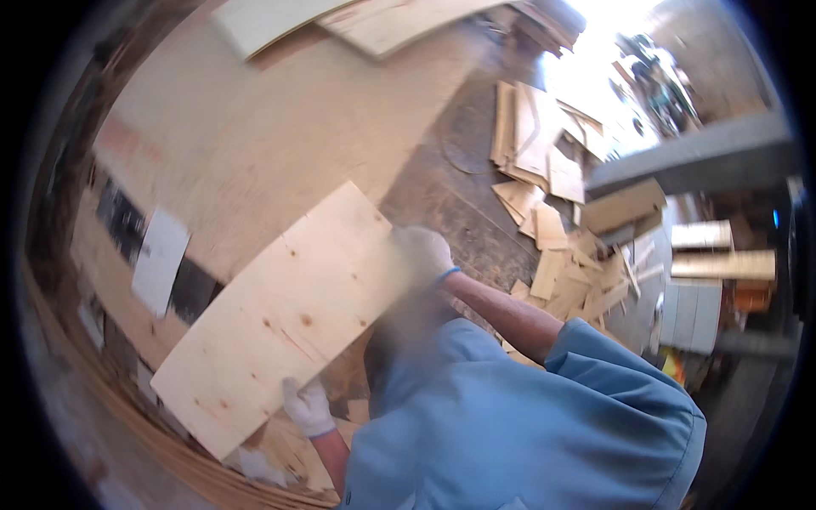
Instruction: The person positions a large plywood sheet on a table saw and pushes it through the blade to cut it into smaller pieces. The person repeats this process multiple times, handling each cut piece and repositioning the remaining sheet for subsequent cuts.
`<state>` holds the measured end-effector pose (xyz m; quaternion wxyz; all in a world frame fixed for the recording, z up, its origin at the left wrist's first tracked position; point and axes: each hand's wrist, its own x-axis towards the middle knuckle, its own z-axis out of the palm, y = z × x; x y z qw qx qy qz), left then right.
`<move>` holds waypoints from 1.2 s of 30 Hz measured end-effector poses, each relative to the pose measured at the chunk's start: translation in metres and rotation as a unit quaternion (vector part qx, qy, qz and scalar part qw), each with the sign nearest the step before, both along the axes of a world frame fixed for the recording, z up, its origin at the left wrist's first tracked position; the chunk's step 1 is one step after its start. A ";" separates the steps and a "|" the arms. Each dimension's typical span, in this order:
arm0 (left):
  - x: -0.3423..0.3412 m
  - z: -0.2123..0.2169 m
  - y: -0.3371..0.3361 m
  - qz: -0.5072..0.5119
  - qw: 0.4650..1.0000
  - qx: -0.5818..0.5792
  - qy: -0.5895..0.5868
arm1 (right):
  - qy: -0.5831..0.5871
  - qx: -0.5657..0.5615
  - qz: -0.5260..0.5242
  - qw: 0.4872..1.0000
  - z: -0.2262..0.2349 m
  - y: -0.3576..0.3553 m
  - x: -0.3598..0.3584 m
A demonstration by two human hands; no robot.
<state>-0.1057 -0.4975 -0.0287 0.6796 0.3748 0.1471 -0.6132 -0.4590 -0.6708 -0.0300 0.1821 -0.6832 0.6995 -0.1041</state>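
Note:
A long, pale plywood board [276,310] with dark knots slants across the middle, from lower left up to the right. My left hand [309,410], in a white glove with a blue cuff, grips the board's near edge. Its thumb lies on the upper face, and the other fingers are hidden beneath. At the board's right end, my right hand [429,251], gloved alike, is closed on the edge. A blurred grey patch covers part of that hand and the nearby corner, so its fingertips do not show.
Beyond the board lies a wide wooden sheet [246,127], with white panels [399,25] at its far edge. Wood offcuts [586,280] are heaped on the right. Stacked boards [531,127] stand farther back, beside a grey beam [705,153]. A white plate [161,262] lies left.

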 end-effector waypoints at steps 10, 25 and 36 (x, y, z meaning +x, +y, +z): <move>-0.160 0.021 -0.088 -0.432 0.845 -0.052 -0.309 | -0.218 0.102 -0.442 0.864 0.000 0.174 -0.142; -0.635 0.101 -0.263 -0.580 0.722 -0.264 -0.269 | -0.745 -0.254 -0.554 0.270 -0.040 0.143 -0.507; -0.487 -0.011 -0.228 -0.630 0.747 0.120 -0.175 | -0.520 0.128 -0.243 0.809 -0.269 0.160 -0.433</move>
